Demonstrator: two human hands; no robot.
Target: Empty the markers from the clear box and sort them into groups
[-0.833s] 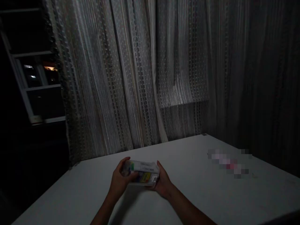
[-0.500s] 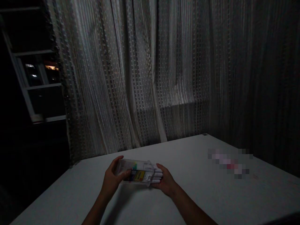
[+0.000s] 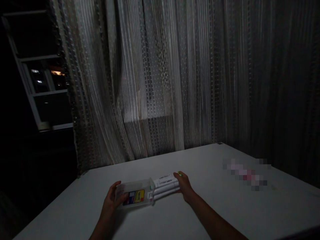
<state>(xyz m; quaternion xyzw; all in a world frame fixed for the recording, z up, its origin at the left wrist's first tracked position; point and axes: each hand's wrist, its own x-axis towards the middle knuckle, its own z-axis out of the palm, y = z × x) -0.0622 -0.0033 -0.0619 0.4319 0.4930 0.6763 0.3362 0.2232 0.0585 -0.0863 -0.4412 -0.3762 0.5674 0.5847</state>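
Left fingers (image 3: 115,184) pinching clear case (image 3: 136,193), right fingers (image 3: 184,177) gripping outer ends of white markers (image 3: 165,186)

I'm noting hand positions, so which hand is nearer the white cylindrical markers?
Right. The right hand grips the white cylindrical markers at their outer end; the left hand is farther off, holding the clear rectangular plastic case.

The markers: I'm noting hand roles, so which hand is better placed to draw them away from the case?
Probably the right: the right hand grips the markers near their ends farther from the case, while the left hand holds the case itself.
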